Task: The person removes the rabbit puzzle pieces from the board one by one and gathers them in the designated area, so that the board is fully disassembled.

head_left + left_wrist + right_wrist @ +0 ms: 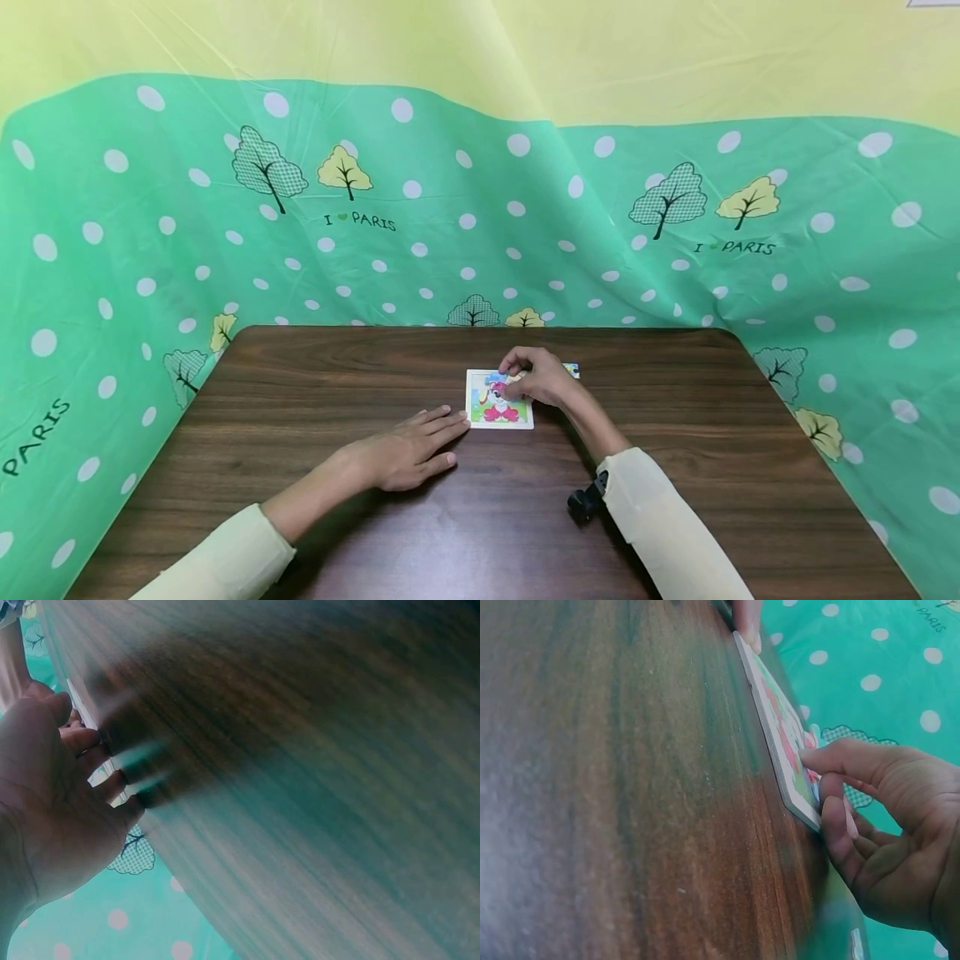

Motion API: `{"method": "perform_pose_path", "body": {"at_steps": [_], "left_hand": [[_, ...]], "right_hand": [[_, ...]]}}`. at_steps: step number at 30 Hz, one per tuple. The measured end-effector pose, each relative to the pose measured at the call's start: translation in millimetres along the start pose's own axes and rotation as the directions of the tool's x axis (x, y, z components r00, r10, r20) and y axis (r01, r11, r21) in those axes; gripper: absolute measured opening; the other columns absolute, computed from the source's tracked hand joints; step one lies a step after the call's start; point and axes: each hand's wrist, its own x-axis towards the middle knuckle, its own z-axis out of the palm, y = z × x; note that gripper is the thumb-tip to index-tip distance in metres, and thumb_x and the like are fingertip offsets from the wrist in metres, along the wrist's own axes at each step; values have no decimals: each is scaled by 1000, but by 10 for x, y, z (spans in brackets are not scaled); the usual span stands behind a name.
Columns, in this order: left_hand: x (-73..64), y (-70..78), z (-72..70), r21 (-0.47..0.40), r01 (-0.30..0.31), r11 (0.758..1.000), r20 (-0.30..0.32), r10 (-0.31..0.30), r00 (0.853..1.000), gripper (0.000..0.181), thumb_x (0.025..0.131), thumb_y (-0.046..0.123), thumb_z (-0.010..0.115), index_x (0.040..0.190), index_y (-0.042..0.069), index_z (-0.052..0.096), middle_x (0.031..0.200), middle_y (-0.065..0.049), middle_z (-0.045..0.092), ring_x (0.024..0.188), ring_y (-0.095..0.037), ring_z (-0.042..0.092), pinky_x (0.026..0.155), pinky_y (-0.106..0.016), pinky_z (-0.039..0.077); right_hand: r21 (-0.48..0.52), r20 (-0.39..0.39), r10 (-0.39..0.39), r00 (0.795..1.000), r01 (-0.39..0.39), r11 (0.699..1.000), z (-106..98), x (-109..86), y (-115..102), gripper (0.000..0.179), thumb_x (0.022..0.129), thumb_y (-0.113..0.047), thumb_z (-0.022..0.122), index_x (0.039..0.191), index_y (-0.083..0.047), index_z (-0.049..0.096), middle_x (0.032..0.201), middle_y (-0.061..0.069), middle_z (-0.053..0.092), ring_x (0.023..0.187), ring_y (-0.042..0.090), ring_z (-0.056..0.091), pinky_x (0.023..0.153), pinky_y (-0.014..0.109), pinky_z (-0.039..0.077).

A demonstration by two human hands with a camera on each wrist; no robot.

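Observation:
A square picture puzzle (500,422) with a white border and a pink cartoon animal lies on the table. My left hand (411,450) is spread palm down at its left, fingertips right at the puzzle's lower left corner. Bent over the puzzle's upper right part is my right hand (542,379). Its thumb and forefinger pinch a small puzzle piece (812,738) close over the picture, mostly hidden by the fingers. In the right wrist view, the puzzle's pale edge (769,742) appears nearly side-on beside the right fingers.
Just behind the right hand, a small colourful piece (573,370) lies partly hidden on the dark wood table (337,367). A green and yellow cloth (465,200) with dots and trees hangs beyond the table's far edge. A black camera (585,502) is strapped to the right wrist.

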Motion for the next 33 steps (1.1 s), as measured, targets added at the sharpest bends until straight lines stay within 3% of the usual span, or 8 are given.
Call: {"method": "perform_pose_path", "body": {"at_steps": [14,23,33], "left_hand": [[-16,-8,-12,-6,-12,1000,-7,12,1000,64,124,45,39,180,16,31,190,-4,27,178,-35,18,144,-59,21],[-13,-14,-17,2,-23,1000,-11,23,1000,64,124,44,39,180,14,32,189,-5,28,178,-37,20,144,-59,21],[-5,3,-32,0,-18,1000,1,18,1000,64,124,42,40,180,14,32,189,-6,28,178,-37,19,144,-59,21]], "right_hand": [[-16,-18,-20,1000,20,1000,-1,-21,13,32,85,-1,93,113,-7,78,115,16,71,74,18,60,61,30,57],[-23,-34,-27,999,26,999,14,-44,-6,24,91,-7,92,111,-10,80,109,12,72,79,20,63,61,31,59],[-11,-57,-28,998,28,1000,53,-84,-12,21,94,-4,88,112,-9,78,107,12,72,75,20,66,62,30,59]]}}
